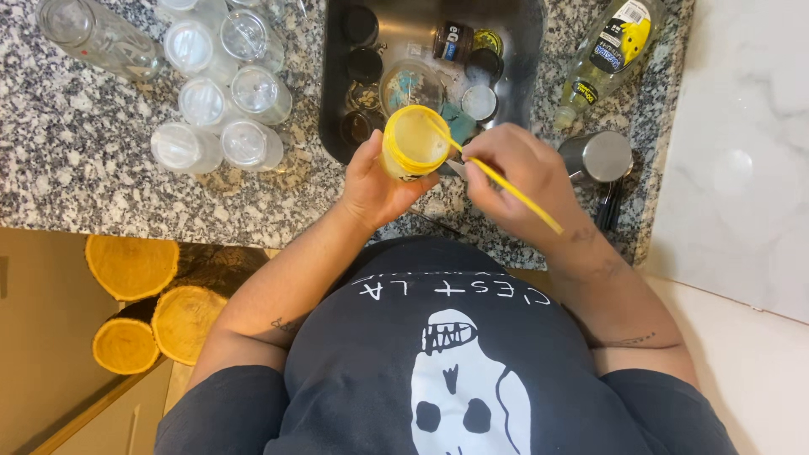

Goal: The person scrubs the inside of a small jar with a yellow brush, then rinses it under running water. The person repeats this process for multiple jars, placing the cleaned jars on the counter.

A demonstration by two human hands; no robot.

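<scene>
Gripping — left hand [375, 181]: clamped on yellow jar [413, 143]
Right hand [518, 173]: pinching yellow stick [506, 184] — tip inside jar, over sink [514, 50]

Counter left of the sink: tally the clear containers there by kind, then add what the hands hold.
Upturned clear jars: 7
Clear bottle lying on its side: 1
Yellow jar, in left hand: 1
Yellow stick, in right hand: 1
Total: 10

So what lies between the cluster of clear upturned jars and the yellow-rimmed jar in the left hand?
In the head view, only bare speckled granite counter and the sink's left rim separate the clear jars from the yellow-rimmed jar.
</scene>
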